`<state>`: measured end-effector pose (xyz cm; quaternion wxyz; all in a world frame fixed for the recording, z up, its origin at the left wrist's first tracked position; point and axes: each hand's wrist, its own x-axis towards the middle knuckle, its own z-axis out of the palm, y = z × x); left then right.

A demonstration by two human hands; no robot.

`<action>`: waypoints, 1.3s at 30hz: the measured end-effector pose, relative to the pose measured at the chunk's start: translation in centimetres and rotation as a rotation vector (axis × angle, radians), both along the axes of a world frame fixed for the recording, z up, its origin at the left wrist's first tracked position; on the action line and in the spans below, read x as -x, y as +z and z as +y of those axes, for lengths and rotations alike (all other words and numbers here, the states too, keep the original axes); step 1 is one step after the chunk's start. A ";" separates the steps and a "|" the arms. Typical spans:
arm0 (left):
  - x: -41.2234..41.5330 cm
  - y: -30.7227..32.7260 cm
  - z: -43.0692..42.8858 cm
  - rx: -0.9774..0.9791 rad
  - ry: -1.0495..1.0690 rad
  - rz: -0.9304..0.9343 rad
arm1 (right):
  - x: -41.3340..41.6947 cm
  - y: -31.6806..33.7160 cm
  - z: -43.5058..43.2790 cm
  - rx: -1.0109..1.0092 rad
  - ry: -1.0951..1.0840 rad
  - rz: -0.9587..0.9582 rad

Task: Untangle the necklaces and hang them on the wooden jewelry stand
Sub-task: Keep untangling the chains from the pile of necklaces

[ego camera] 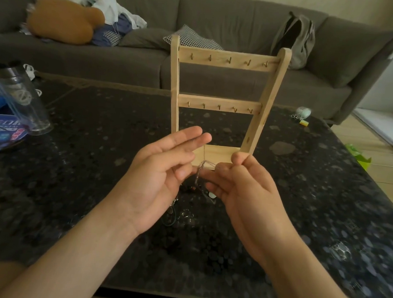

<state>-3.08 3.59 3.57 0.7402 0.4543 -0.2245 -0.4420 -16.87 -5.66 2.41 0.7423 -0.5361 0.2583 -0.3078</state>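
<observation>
Untangling is in hand: the knotted necklaces (201, 169) are held just before the wooden jewelry stand (225, 65). A strand is carried on the nearly straight fingers of the left hand (164, 172); the knot is pinched in the curled right hand (241, 187). Next, one chain must be teased free.

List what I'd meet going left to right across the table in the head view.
In order: clear jar → left hand → tangled necklaces → right hand → pale-green object. The wooden stand overlaps both hands, so it is omitted.
</observation>
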 end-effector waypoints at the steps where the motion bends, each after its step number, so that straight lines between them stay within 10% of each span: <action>1: -0.1 -0.1 0.0 0.007 -0.002 0.011 | -0.1 -0.1 0.0 -0.001 0.008 -0.004; 14: -0.8 -0.1 0.3 0.100 -0.170 -0.004 | 0.5 -0.2 -0.2 0.165 0.164 0.180; 25: -1.5 -1.3 0.4 -0.220 0.400 -0.903 | 1.0 -0.6 -0.6 0.554 0.073 0.419; 39: -0.5 -0.5 0.0 -0.327 0.036 -0.312 | 0.7 -0.7 -0.5 0.495 0.092 0.257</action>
